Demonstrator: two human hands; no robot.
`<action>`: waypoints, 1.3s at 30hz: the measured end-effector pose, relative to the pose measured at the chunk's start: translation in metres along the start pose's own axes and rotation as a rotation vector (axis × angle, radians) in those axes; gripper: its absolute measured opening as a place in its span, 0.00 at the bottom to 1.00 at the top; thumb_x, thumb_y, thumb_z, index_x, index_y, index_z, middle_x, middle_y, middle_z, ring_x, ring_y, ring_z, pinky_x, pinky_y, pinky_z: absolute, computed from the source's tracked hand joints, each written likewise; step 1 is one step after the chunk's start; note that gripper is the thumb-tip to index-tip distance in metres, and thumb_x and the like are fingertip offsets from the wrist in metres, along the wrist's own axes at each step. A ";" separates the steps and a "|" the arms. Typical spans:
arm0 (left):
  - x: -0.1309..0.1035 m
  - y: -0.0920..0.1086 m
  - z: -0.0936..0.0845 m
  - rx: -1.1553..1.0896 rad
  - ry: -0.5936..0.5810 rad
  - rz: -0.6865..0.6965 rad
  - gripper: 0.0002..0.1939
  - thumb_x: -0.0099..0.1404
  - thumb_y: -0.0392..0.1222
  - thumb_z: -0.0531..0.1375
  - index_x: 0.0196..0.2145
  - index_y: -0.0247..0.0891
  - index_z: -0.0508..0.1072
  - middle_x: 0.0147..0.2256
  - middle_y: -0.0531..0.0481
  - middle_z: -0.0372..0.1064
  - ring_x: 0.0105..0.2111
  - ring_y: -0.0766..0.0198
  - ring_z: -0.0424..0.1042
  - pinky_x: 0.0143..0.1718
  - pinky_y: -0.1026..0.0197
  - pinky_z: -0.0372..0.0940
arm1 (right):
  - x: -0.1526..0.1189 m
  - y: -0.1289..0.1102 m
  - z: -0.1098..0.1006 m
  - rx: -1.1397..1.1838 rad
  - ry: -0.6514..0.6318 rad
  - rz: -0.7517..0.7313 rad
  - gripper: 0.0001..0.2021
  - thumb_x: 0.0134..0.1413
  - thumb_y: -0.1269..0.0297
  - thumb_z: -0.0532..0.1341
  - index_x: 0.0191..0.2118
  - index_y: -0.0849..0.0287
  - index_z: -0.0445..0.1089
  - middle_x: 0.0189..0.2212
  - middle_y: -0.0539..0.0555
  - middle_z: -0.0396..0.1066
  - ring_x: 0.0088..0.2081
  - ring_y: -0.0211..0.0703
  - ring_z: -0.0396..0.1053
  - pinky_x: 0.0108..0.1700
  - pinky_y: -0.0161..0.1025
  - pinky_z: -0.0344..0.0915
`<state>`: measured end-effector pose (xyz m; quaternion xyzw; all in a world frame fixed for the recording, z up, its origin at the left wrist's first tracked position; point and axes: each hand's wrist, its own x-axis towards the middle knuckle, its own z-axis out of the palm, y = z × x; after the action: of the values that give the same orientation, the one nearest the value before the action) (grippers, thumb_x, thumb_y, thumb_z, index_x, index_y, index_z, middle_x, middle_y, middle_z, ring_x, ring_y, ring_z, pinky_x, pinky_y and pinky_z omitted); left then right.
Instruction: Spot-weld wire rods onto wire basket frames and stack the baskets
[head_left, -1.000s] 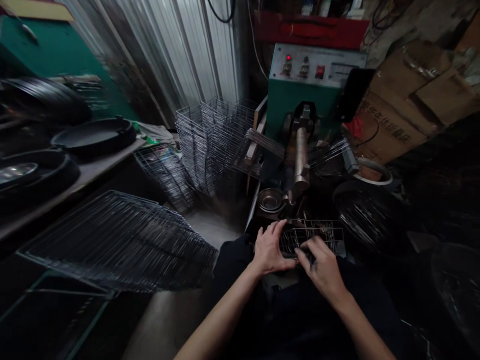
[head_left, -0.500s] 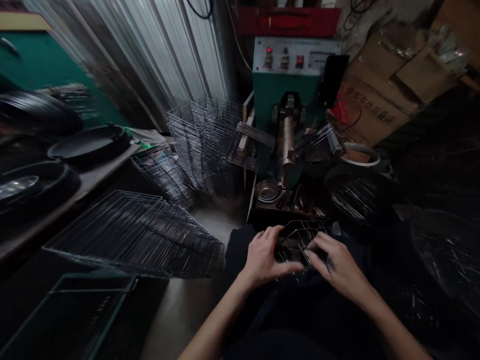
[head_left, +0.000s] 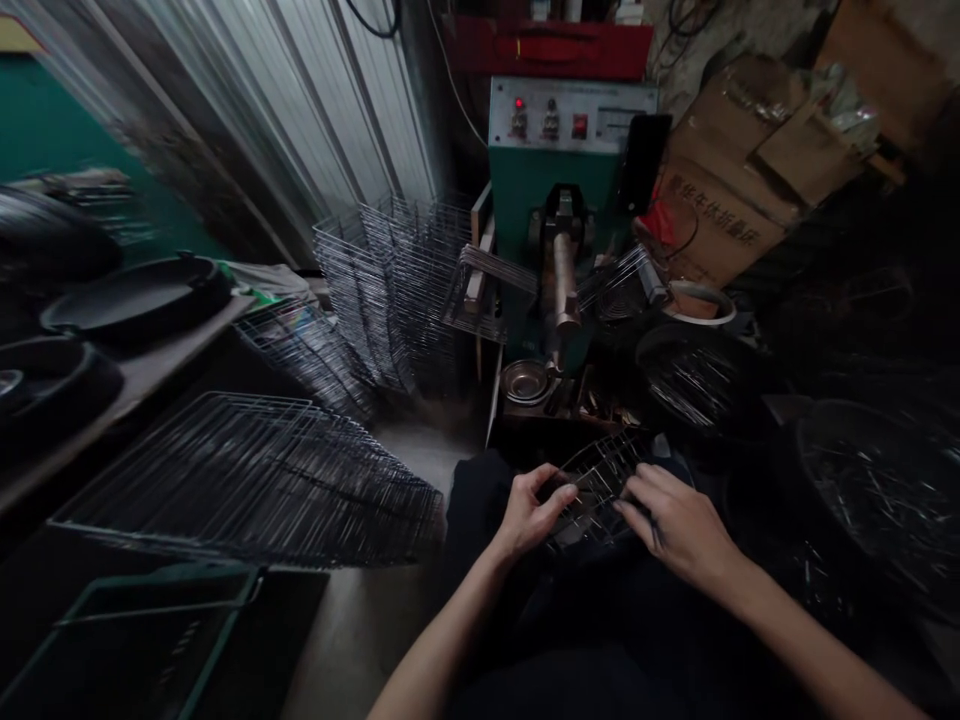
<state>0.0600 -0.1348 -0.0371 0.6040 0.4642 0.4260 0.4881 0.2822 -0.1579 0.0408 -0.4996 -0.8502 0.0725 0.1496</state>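
Note:
A small wire rack (head_left: 600, 472) rests tilted over my lap. My left hand (head_left: 531, 512) pinches its left side, with the thumb and index finger drawn close together. At the right side, my right hand (head_left: 679, 518) has its fingers curled onto the rack's edge, its thumb pointing inward. Parts of the rack under both hands are hidden, and the dim light blurs its lower end. Just ahead stands a green machine (head_left: 525, 185) with a metal electrode arm (head_left: 564, 275) pointing toward me.
Stacked wire grids (head_left: 247, 480) lie at the left, with more upright wire grids (head_left: 382, 290) behind. A metal bowl (head_left: 523, 380) sits below the machine. At the right are a dark basin of metal rods (head_left: 694, 385) and a cardboard box (head_left: 724, 200).
My left hand has drawn its outstretched thumb in and closed at the rack's side. My right hand stays at the right edge. The whole view has shifted slightly.

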 end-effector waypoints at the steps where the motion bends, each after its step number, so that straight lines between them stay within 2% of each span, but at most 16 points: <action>1: 0.000 -0.002 0.000 -0.003 -0.004 0.007 0.18 0.63 0.55 0.62 0.31 0.35 0.74 0.25 0.54 0.68 0.27 0.68 0.64 0.31 0.66 0.60 | -0.001 0.001 0.001 -0.030 0.000 -0.012 0.09 0.67 0.63 0.55 0.33 0.55 0.64 0.33 0.54 0.66 0.37 0.49 0.67 0.32 0.40 0.64; 4: 0.001 -0.008 0.001 -0.004 -0.003 0.019 0.18 0.63 0.54 0.62 0.31 0.34 0.75 0.24 0.54 0.68 0.26 0.69 0.64 0.29 0.66 0.60 | -0.002 0.005 0.002 -0.088 -0.004 -0.039 0.08 0.68 0.66 0.54 0.34 0.56 0.64 0.35 0.55 0.67 0.39 0.51 0.67 0.34 0.42 0.65; 7: 0.002 -0.008 0.001 0.019 0.009 0.022 0.18 0.64 0.54 0.61 0.32 0.34 0.75 0.25 0.53 0.70 0.26 0.68 0.66 0.30 0.65 0.62 | -0.003 0.010 0.003 -0.001 -0.052 -0.048 0.08 0.69 0.66 0.53 0.36 0.56 0.65 0.36 0.55 0.66 0.39 0.50 0.66 0.36 0.42 0.65; 9: -0.001 -0.006 0.001 0.072 -0.001 0.040 0.22 0.62 0.58 0.63 0.40 0.34 0.76 0.29 0.50 0.73 0.29 0.64 0.70 0.33 0.63 0.66 | -0.002 0.013 0.004 0.110 -0.074 -0.029 0.09 0.70 0.64 0.52 0.37 0.56 0.66 0.35 0.55 0.66 0.37 0.48 0.66 0.38 0.42 0.64; 10: -0.003 -0.004 0.003 0.135 -0.005 0.067 0.30 0.57 0.62 0.65 0.46 0.35 0.74 0.34 0.47 0.75 0.32 0.61 0.72 0.37 0.59 0.68 | -0.001 0.014 0.004 0.156 -0.074 -0.012 0.10 0.70 0.63 0.52 0.37 0.56 0.66 0.35 0.55 0.65 0.36 0.47 0.66 0.38 0.42 0.64; 11: -0.006 -0.004 0.006 0.228 0.002 0.106 0.42 0.49 0.65 0.69 0.54 0.35 0.70 0.41 0.43 0.75 0.38 0.55 0.73 0.42 0.54 0.70 | 0.000 0.015 0.005 0.191 -0.068 0.006 0.10 0.70 0.62 0.52 0.37 0.56 0.66 0.34 0.54 0.65 0.35 0.47 0.66 0.38 0.42 0.64; 13: -0.014 -0.005 0.017 0.469 0.077 0.200 0.67 0.33 0.66 0.74 0.65 0.34 0.56 0.52 0.33 0.68 0.49 0.43 0.71 0.51 0.41 0.67 | 0.003 0.015 0.006 0.247 -0.055 0.035 0.11 0.70 0.61 0.53 0.36 0.56 0.66 0.34 0.54 0.65 0.34 0.47 0.66 0.38 0.42 0.63; 14: -0.018 -0.008 0.024 0.582 0.143 0.256 0.71 0.31 0.65 0.75 0.67 0.34 0.51 0.56 0.29 0.64 0.53 0.38 0.67 0.53 0.37 0.65 | 0.004 0.014 0.007 0.276 -0.052 0.046 0.11 0.70 0.60 0.53 0.35 0.56 0.66 0.34 0.54 0.65 0.34 0.46 0.66 0.38 0.42 0.62; 15: -0.021 -0.011 0.030 0.670 0.218 0.315 0.70 0.34 0.62 0.75 0.68 0.34 0.48 0.58 0.27 0.60 0.56 0.36 0.65 0.54 0.34 0.63 | 0.005 0.014 0.007 0.303 -0.051 0.054 0.12 0.70 0.60 0.53 0.34 0.56 0.65 0.33 0.54 0.65 0.33 0.46 0.65 0.37 0.41 0.62; 17: -0.025 -0.018 0.042 0.764 0.345 0.425 0.59 0.45 0.55 0.73 0.67 0.35 0.50 0.60 0.26 0.55 0.59 0.35 0.62 0.54 0.33 0.62 | 0.007 0.013 0.009 0.338 -0.046 0.063 0.12 0.70 0.60 0.53 0.34 0.56 0.65 0.33 0.54 0.65 0.33 0.45 0.65 0.37 0.41 0.61; 20: -0.025 -0.027 0.048 0.829 0.400 0.539 0.44 0.51 0.50 0.69 0.62 0.37 0.60 0.62 0.27 0.52 0.60 0.35 0.60 0.55 0.34 0.61 | 0.008 0.013 0.012 0.336 -0.027 0.077 0.12 0.69 0.59 0.53 0.33 0.56 0.65 0.33 0.53 0.65 0.33 0.45 0.65 0.37 0.41 0.60; 22: -0.024 -0.030 0.047 0.827 0.419 0.589 0.42 0.53 0.52 0.68 0.61 0.36 0.61 0.62 0.27 0.53 0.59 0.36 0.61 0.54 0.36 0.63 | 0.007 0.012 0.015 0.318 -0.012 0.087 0.12 0.69 0.59 0.53 0.33 0.56 0.64 0.33 0.53 0.65 0.33 0.45 0.65 0.36 0.41 0.60; 26: -0.023 -0.032 0.046 0.793 0.474 0.633 0.44 0.55 0.54 0.67 0.63 0.33 0.58 0.61 0.25 0.56 0.59 0.38 0.62 0.54 0.39 0.63 | 0.005 0.005 0.023 0.298 0.036 0.116 0.12 0.68 0.60 0.53 0.31 0.56 0.63 0.32 0.53 0.64 0.32 0.45 0.64 0.34 0.40 0.59; 32: -0.024 -0.036 0.046 0.828 0.432 0.639 0.42 0.56 0.50 0.66 0.64 0.33 0.59 0.61 0.26 0.56 0.60 0.38 0.61 0.55 0.39 0.62 | 0.000 0.000 0.032 0.287 0.053 0.122 0.09 0.67 0.64 0.54 0.32 0.56 0.62 0.33 0.53 0.64 0.33 0.45 0.64 0.35 0.39 0.59; 37: -0.027 -0.035 0.037 0.795 0.326 0.650 0.44 0.56 0.51 0.65 0.65 0.34 0.57 0.62 0.27 0.54 0.61 0.39 0.59 0.56 0.38 0.61 | -0.001 0.014 0.031 0.085 0.067 0.059 0.07 0.65 0.70 0.54 0.34 0.56 0.62 0.36 0.56 0.65 0.40 0.50 0.65 0.37 0.40 0.61; 39: -0.029 -0.035 0.035 0.806 0.295 0.650 0.45 0.55 0.51 0.66 0.66 0.34 0.57 0.62 0.28 0.53 0.61 0.38 0.59 0.56 0.38 0.61 | 0.000 0.020 0.029 0.088 0.033 0.055 0.07 0.65 0.69 0.55 0.34 0.56 0.63 0.36 0.55 0.66 0.40 0.49 0.65 0.36 0.39 0.60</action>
<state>0.0826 -0.1667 -0.0794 0.7897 0.4439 0.4235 -0.0100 0.2896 -0.1477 0.0082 -0.5167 -0.8296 0.1058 0.1834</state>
